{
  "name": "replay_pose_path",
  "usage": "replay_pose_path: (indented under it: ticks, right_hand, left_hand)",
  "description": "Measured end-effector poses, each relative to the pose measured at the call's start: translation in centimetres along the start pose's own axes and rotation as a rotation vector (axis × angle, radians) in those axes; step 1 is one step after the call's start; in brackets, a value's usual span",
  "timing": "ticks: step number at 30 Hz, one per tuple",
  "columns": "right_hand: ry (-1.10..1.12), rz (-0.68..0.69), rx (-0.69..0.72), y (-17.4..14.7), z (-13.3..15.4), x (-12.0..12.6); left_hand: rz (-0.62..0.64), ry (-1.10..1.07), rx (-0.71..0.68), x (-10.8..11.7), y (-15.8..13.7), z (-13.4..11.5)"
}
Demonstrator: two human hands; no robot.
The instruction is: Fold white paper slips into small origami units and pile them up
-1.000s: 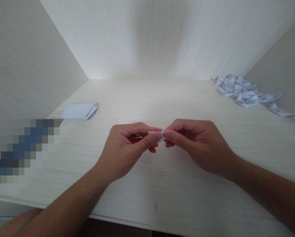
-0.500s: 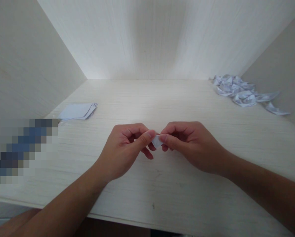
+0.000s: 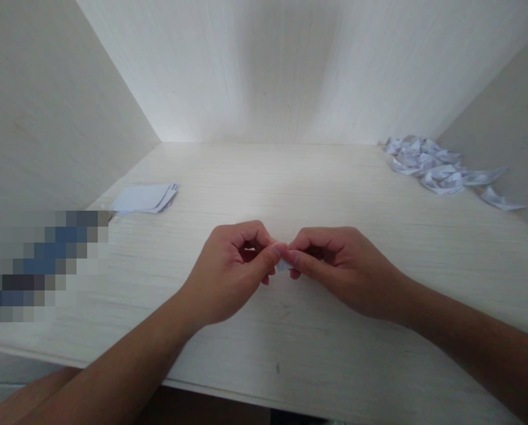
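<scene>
A small folded piece of white paper (image 3: 284, 266) is pinched between my two hands, above the middle of the table. My left hand (image 3: 237, 271) grips its left side between thumb and fingers. From the other side my right hand (image 3: 338, 268) holds it the same way, its thumb tip close to the left thumb. Most of the paper is hidden behind my fingers; only a small pale corner shows below the thumbs.
A short stack of white paper sheets (image 3: 142, 198) lies at the left of the pale wooden table (image 3: 255, 183). Several folded white paper pieces (image 3: 427, 162) are heaped at the back right, by the side wall. A pixelated patch covers the left edge.
My thumbs have come closer together over the paper, and less of it shows. The right hand sits slightly lower. The whole view has shifted a little.
</scene>
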State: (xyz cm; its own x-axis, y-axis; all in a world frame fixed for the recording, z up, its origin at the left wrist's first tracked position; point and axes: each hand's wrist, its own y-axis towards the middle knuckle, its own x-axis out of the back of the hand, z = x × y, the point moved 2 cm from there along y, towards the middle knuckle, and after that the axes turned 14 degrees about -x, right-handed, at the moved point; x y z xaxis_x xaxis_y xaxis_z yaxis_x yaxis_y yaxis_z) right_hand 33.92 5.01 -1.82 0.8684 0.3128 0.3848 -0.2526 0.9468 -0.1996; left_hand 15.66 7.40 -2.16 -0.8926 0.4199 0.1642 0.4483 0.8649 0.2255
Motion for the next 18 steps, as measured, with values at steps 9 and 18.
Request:
replay_pose_path:
  ticks: [9,18]
  right_hand:
    - [-0.066,-0.033,-0.015,0.07,-0.09,0.18]
    - [-0.178,-0.045,0.053,-0.35,0.34,0.61]
  left_hand:
    - [-0.013,-0.015,0.02,-0.11,0.12,0.3]
    - [0.02,0.007,0.017,0.03,0.28,0.19]
